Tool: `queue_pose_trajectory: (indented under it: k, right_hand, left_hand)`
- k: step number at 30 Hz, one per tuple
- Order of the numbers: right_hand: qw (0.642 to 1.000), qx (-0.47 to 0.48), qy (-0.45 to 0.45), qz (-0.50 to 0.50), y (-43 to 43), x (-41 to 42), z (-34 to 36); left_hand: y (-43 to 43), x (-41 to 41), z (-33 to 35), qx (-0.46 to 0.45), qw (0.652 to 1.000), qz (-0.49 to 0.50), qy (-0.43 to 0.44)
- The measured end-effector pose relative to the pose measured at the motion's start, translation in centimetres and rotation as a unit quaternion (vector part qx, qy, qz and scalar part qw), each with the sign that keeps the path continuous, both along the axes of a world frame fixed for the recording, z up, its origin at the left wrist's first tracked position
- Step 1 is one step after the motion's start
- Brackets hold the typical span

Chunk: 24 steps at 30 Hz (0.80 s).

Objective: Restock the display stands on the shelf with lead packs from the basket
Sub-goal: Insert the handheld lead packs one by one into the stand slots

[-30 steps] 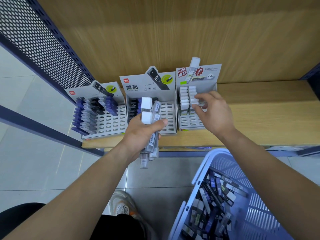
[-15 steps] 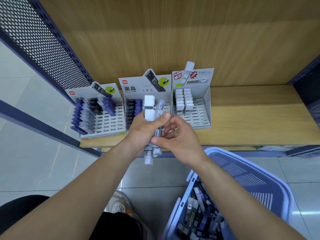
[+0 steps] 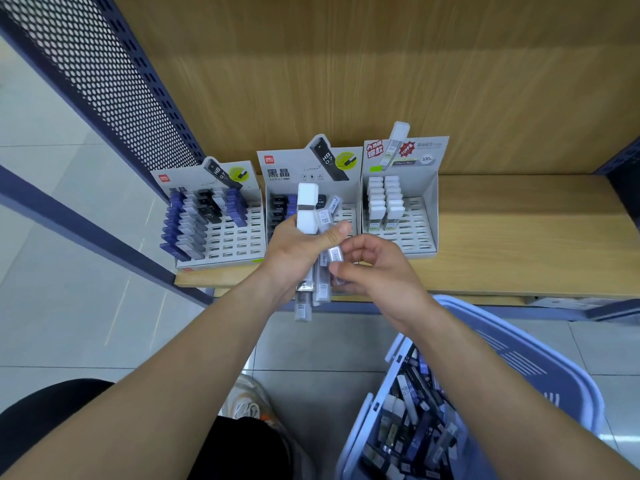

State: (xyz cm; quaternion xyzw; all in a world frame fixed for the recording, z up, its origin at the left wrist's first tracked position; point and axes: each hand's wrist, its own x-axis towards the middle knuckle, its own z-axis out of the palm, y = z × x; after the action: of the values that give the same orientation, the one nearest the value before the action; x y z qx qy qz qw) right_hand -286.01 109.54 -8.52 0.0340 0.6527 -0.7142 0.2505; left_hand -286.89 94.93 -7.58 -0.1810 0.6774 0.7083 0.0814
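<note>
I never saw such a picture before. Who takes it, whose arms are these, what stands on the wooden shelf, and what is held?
No machine here: a person wears a wide-angle camera on the head, so the picture looks forward and down at their own bare arms. On the wooden shelf stand three cardboard display stands: the left stand holds blue, grey and black packs, the middle stand is partly hidden behind the hands, the right stand holds two rows of white-capped packs. The left hand grips a bundle of lead packs. The right hand pinches a single pack beside that bundle. Low on the right, a blue basket holds many more packs.
</note>
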Motion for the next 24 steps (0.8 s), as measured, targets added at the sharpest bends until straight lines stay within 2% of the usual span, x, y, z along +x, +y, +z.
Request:
queue_pose_trajectory:
  k: [10, 17, 24]
  right_hand:
    - [0.997, -0.078, -0.021, -0.019, -0.1, 0.0, -0.7]
    - [0.985, -0.151, -0.048, -0.064, -0.1, 0.3, -1.1]
    - [0.973, -0.170, 0.007, -0.153, 0.9, -1.3, -0.9]
  left_hand:
    - [-0.2, -0.1, 0.0, -0.050, 0.998, 0.011, 0.030]
    - [-0.3, 0.1, 0.7, -0.038, 0.999, 0.002, 0.026]
    - [-1.0, 0.3, 0.7, -0.052, 0.998, 0.027, 0.013]
